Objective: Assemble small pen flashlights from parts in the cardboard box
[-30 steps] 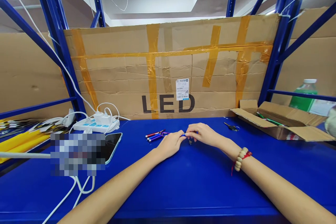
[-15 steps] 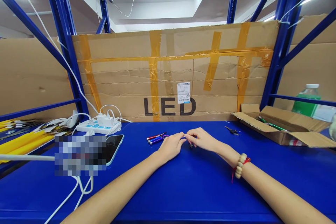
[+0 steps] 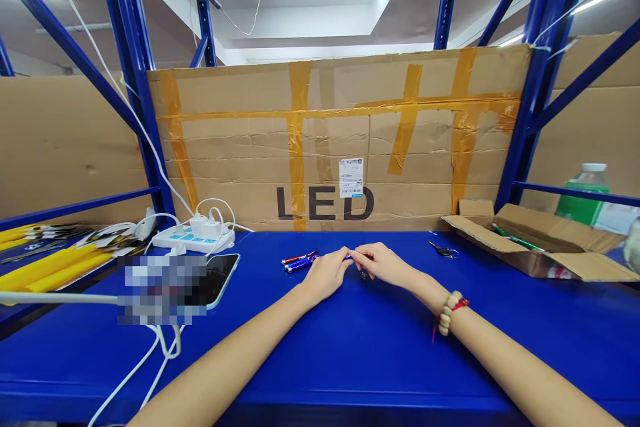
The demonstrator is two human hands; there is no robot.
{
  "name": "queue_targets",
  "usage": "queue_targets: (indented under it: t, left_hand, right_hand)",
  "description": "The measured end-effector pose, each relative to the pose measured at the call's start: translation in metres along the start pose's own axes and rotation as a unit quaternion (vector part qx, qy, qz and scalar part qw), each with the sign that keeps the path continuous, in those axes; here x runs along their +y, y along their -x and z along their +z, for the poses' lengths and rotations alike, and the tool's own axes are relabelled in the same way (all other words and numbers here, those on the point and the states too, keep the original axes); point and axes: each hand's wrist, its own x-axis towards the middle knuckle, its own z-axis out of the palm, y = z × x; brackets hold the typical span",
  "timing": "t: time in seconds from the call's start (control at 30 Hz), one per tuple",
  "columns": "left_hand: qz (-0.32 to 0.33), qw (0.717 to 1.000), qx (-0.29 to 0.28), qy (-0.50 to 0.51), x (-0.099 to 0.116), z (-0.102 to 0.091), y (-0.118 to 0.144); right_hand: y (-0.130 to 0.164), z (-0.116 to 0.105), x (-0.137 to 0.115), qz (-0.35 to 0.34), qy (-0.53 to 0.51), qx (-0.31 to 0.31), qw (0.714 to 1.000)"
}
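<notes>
Since a second ago my view has tipped up slightly; both hands stay at the same spot, fingertips pinched together.

Small blue pen-like piece [image 3: 349,257] lies between my two hands, toward the table's far edge, middle. My left hand [image 3: 325,275] nips one end, my right hand [image 3: 384,263] the other; fingers narrow, closed on it. I judge this two-ended grip steadies it for twisting or pulling apart. A tiny dark part [image 3: 365,275] rests just under my right fingers.

Both forearms lie low over the blue table [image 3: 350,360], wrists converging; bead bracelet [image 3: 447,313] on the right.

Loose pens [image 3: 299,261] lie just left of my left hand. Keys [image 3: 443,251] and an open carton [image 3: 540,240] sit toward the right edge; phone [image 3: 220,278] and power strip [image 3: 194,237] toward the left.
</notes>
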Motion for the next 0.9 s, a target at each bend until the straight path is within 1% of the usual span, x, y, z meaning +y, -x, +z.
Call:
queue_targets:
  t: [0.23, 0.4, 0.67, 0.9]
  left_hand:
    - [0.000, 1.000, 0.011, 0.018, 0.005, -0.003, 0.002]
    - [-0.009, 1.000, 0.027, 0.011, 0.006, -0.004, 0.003]
    - [-0.025, 0.999, 0.028, -0.032, 0.010, -0.006, 0.003]
    - [-0.022, 0.998, 0.033, -0.053, 0.008, -0.006, 0.003]
  right_hand:
    - [-0.002, 0.003, 0.006, -0.002, -0.033, -0.006, 0.999]
    - [-0.001, 0.004, 0.004, 0.000, -0.048, -0.006, 0.999]
    - [0.002, 0.001, -0.003, 0.004, -0.014, -0.001, 1.000]
    - [0.003, -0.001, -0.005, 0.002, 0.003, -0.002, 1.000]
